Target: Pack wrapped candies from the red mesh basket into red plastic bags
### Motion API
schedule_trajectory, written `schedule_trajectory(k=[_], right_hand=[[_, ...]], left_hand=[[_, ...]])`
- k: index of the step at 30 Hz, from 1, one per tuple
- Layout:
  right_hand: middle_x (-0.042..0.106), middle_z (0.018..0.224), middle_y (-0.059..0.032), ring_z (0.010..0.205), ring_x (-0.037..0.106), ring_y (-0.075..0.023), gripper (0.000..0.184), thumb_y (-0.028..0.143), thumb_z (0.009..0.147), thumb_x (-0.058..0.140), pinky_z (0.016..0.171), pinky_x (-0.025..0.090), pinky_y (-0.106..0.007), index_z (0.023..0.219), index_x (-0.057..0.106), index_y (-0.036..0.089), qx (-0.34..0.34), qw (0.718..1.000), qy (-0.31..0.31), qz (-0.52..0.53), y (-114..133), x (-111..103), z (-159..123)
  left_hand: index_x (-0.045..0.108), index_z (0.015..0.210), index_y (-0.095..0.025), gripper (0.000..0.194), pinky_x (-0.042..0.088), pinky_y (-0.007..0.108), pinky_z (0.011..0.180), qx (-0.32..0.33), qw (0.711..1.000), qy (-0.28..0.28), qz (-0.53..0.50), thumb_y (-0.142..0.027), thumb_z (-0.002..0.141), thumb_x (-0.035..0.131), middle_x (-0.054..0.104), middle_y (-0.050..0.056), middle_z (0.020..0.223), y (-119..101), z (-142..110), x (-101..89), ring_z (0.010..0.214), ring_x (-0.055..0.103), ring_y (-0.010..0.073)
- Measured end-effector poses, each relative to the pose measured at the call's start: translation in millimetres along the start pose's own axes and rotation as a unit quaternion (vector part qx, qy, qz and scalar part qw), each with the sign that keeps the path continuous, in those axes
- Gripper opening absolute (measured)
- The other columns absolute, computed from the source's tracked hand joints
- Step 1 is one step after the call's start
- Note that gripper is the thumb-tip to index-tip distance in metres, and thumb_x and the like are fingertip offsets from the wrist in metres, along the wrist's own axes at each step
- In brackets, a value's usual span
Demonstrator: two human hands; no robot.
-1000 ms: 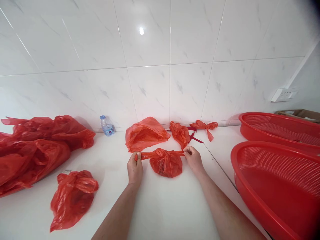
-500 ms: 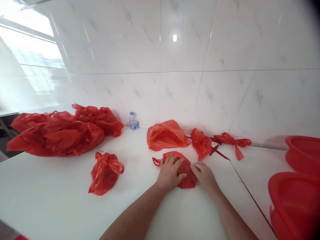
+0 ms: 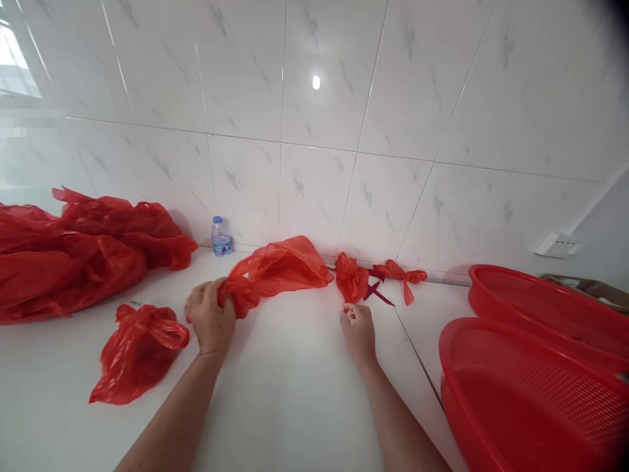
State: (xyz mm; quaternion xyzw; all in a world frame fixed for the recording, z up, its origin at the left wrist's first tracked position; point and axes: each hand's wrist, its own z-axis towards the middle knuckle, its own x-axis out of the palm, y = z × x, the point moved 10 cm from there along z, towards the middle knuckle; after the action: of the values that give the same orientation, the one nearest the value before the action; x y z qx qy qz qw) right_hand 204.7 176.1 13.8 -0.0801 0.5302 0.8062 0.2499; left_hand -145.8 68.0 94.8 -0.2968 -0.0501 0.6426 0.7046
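My left hand (image 3: 211,316) is closed around a crumpled red plastic bag (image 3: 242,298). This bag overlaps the near left side of a spread red plastic bag (image 3: 301,265) by the wall. My right hand (image 3: 360,331) is apart from it, just in front of a bunched red bag (image 3: 352,278). Its thumb and fingers are curled into a pinch; what they hold, if anything, is too small to name. Left of my left hand lies a tied red bag (image 3: 140,354) with a loop handle.
A large heap of red bags (image 3: 93,252) fills the back left, near a water bottle (image 3: 222,237). Knotted red plastic (image 3: 400,272) and dark red strips (image 3: 377,293) lie along the wall. Red baskets (image 3: 521,387) stand at right, with a socket (image 3: 557,245) on the wall behind.
My left hand has moved left, carrying the crumpled bag off the table's middle. My right hand has come away from that bag. The view has turned to the right.
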Motion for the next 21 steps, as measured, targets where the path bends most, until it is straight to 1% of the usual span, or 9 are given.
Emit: schedule_trajectory(k=[3,6,8,10,12,14,16,18,21], right_hand=[[0.048,0.116,-0.0112,0.108,0.048,-0.0245,0.027,0.032,0.08,0.049,0.091,0.041,-0.041,0.099,0.064,0.022,-0.025,0.997,-0.054,-0.041,6.0,-10.0,-0.9],[0.035,0.136,-0.012,0.12,0.042,-0.027,0.033,0.032,0.081,0.048,0.099,0.038,-0.044,0.108,0.065,0.021,-0.033,0.997,-0.047,-0.058,5.2,-5.7,-1.4],[0.023,0.146,-0.0103,0.126,0.038,-0.0291,0.039,0.033,0.081,0.05,0.102,0.035,-0.046,0.117,0.061,0.022,-0.025,0.998,-0.021,-0.056,-0.2,0.9,-0.3],[0.017,0.15,-0.009,0.131,0.033,-0.0307,0.045,0.034,0.08,0.051,0.105,0.031,-0.047,0.124,0.057,0.023,-0.008,0.999,0.006,-0.049,-7.6,6.0,1.8],[0.018,0.151,-0.0102,0.135,0.027,-0.0304,0.053,0.034,0.08,0.05,0.108,0.028,-0.047,0.131,0.05,0.02,0.012,0.998,0.027,-0.048,-15.1,8.8,4.4],[0.023,0.15,-0.0121,0.138,0.023,-0.0285,0.06,0.034,0.081,0.047,0.109,0.026,-0.046,0.139,0.039,0.018,0.024,0.997,0.04,-0.054,-19.7,9.5,6.7],[0.025,0.149,-0.0123,0.138,0.023,-0.027,0.065,0.033,0.081,0.045,0.11,0.026,-0.045,0.143,0.03,0.018,0.018,0.997,0.039,-0.059,-18.3,8.1,7.6],[0.026,0.149,-0.0128,0.138,0.023,-0.0278,0.066,0.031,0.082,0.045,0.11,0.025,-0.046,0.144,0.027,0.018,-0.011,0.997,0.012,-0.073,-7.8,3.2,6.0],[0.027,0.147,-0.0166,0.137,0.022,-0.0311,0.063,0.027,0.084,0.043,0.108,0.024,-0.051,0.144,0.027,0.015,-0.105,0.986,-0.054,-0.117,28.7,-3.3,-7.9]], left_hand=[[0.056,0.117,-0.016,0.039,0.028,0.057,0.102,-0.016,0.998,-0.047,0.047,-0.021,0.078,0.057,0.049,0.015,0.127,5.9,1.3,-15.6,0.122,0.042,0.0341],[0.058,0.113,-0.017,0.033,0.023,0.054,0.107,0.036,0.998,-0.018,0.044,-0.022,0.081,0.056,0.041,0.015,0.137,-12.9,-8.7,-2.4,0.132,0.032,0.0334],[0.058,0.112,-0.018,0.03,0.024,0.051,0.108,0.085,0.995,0.051,0.012,-0.02,0.082,0.053,0.04,0.015,0.138,-30.2,-22.0,20.8,0.133,0.031,0.0313],[0.057,0.114,-0.02,0.032,0.029,0.049,0.105,0.128,0.978,0.16,-0.027,-0.02,0.083,0.05,0.041,0.015,0.138,-46.1,-43.0,51.2,0.131,0.035,0.0302],[0.058,0.115,-0.022,0.033,0.035,0.049,0.101,0.152,0.944,0.289,-0.057,-0.021,0.082,0.05,0.045,0.014,0.136,-57.4,-71.1,81.5,0.127,0.042,0.0301],[0.06,0.112,-0.024,0.032,0.037,0.051,0.099,0.158,0.905,0.386,-0.078,-0.024,0.082,0.05,0.052,0.013,0.132,-63.8,-97.3,101.2,0.122,0.048,0.0295],[0.063,0.108,-0.025,0.029,0.035,0.053,0.101,0.148,0.889,0.422,-0.096,-0.025,0.083,0.049,0.057,0.011,0.128,-65.1,-110.4,108.2,0.119,0.051,0.0283],[0.064,0.107,-0.025,0.028,0.033,0.052,0.103,0.131,0.891,0.419,-0.113,-0.026,0.083,0.05,0.058,0.01,0.126,-63.5,-111.4,107.9,0.119,0.051,0.0274],[0.062,0.112,-0.027,0.032,0.031,0.051,0.105,0.111,0.888,0.422,-0.148,-0.032,0.081,0.055,0.06,0.008,0.124,-62.9,-108.2,105.5,0.119,0.052,0.0269]])
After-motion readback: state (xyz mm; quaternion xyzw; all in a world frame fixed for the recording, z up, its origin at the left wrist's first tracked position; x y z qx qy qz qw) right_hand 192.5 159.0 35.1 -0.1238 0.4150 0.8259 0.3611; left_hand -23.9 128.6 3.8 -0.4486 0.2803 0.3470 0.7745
